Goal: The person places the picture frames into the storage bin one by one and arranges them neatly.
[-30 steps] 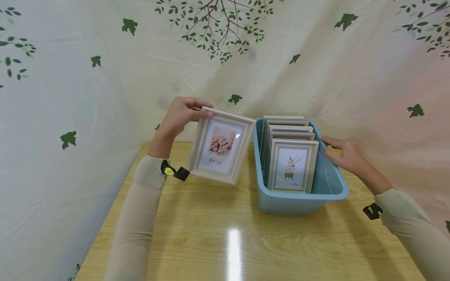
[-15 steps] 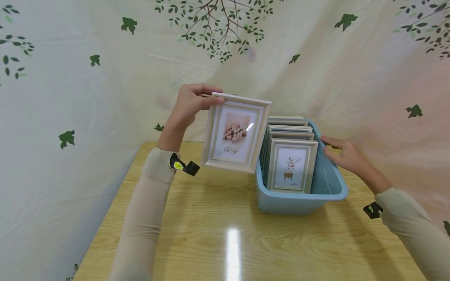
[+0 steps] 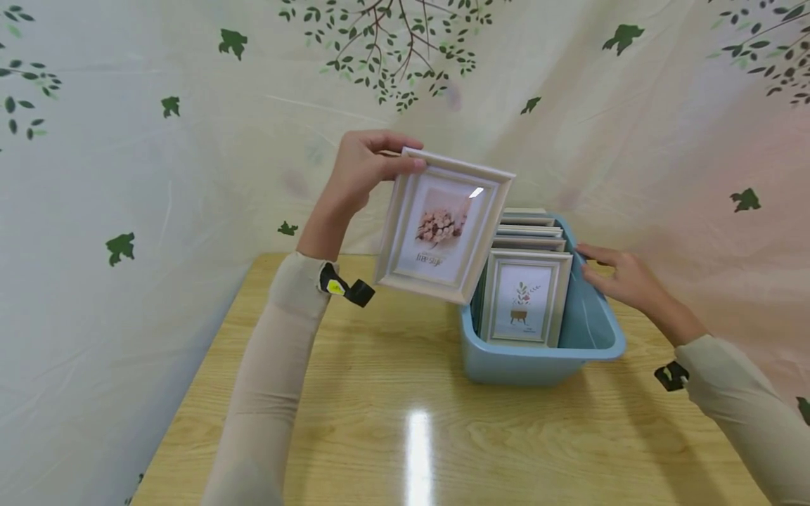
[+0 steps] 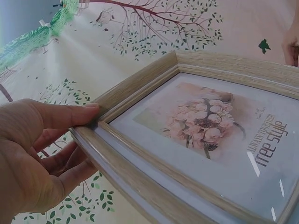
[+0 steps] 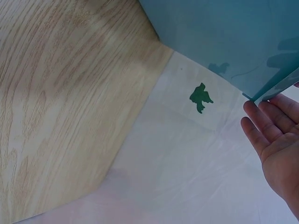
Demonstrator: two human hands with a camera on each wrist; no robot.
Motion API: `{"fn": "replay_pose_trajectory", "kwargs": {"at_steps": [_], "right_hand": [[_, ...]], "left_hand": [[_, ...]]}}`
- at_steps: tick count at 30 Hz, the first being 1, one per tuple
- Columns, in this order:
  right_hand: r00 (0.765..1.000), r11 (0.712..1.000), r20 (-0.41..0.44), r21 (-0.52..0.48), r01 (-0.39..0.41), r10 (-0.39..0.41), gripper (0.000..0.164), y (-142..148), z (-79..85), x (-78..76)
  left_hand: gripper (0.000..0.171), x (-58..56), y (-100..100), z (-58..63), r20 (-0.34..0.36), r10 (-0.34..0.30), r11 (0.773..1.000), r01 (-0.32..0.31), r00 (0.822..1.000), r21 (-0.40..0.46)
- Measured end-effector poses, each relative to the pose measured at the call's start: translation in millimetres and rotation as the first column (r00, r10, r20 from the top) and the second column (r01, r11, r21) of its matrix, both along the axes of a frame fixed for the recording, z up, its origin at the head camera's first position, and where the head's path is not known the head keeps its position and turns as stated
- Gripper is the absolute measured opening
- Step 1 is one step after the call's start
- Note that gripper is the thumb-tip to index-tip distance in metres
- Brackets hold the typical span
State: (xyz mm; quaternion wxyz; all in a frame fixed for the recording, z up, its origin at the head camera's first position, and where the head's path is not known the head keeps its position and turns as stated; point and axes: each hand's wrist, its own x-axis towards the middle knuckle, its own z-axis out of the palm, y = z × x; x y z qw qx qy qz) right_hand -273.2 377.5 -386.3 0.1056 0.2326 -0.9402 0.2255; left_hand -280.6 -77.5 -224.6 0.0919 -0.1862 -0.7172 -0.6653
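Note:
My left hand (image 3: 363, 172) pinches a pale wood-grain picture frame (image 3: 390, 232) by its upper left corner, thumb in front and fingers behind. The frame hangs slightly tilted above the table and overlaps the left side of a blue plastic bin (image 3: 525, 370). Pink flowers and the words "free style" show on its picture, seen close in the left wrist view. My right hand (image 3: 629, 281) holds the bin's right rim between thumb and fingers; in the right wrist view its fingertips (image 5: 252, 108) lie under that rim.
Several picture frames stand upright in a row inside the bin; the front picture frame (image 3: 520, 302) shows a potted plant. The bin stands on a wooden table (image 3: 380, 393). Behind hangs a pale curtain (image 3: 221, 140) printed with leaves and branches.
My left hand has lifted the picture frame up and to the right, from left of the bin to partly in front of its left side. The right hand stays at the rim.

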Motion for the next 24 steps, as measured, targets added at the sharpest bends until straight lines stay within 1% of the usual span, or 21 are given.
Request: {"fn": "replay_pose_trajectory", "kwargs": {"at_steps": [4,8,12,15,19,21,24], "right_hand": [[1.0,1.0,0.01,-0.007,0.006,-0.006,0.05,-1,1.4,1.0],[1.0,1.0,0.012,-0.012,0.014,-0.014,0.05,-1,2.0,0.6],[0.999,0.999,0.022,-0.022,0.029,-0.029,0.051,-1,1.8,0.5],[0.999,0.999,0.017,-0.023,0.029,-0.028,0.05,0,1.5,0.9],[1.0,1.0,0.007,-0.007,0.022,-0.022,0.05,0,1.7,1.3],[1.0,1.0,0.005,-0.002,0.019,-0.019,0.05,0,2.0,1.4],[1.0,1.0,0.005,-0.001,0.01,-0.01,0.05,0,2.1,1.1]], "left_hand": [[0.024,-0.2,7,4.3,-0.021,-0.016,1.0,0.017,1.0,0.026],[0.024,-2.5,17,4.4,-0.049,-0.034,0.997,0.038,0.998,0.063],[0.024,-5.3,28,1.1,-0.075,-0.04,0.997,0.045,0.996,0.068],[0.024,-6.3,37,-2.4,-0.089,-0.041,0.997,0.046,0.995,0.054],[0.024,-7.1,50,-7.2,-0.077,-0.052,0.997,0.057,0.996,0.058],[0.024,-7.8,56,-10.1,-0.063,-0.051,0.997,0.055,0.997,0.056],[0.024,-9.3,65,-14.4,-0.061,-0.046,0.998,0.048,0.997,0.044]]}}
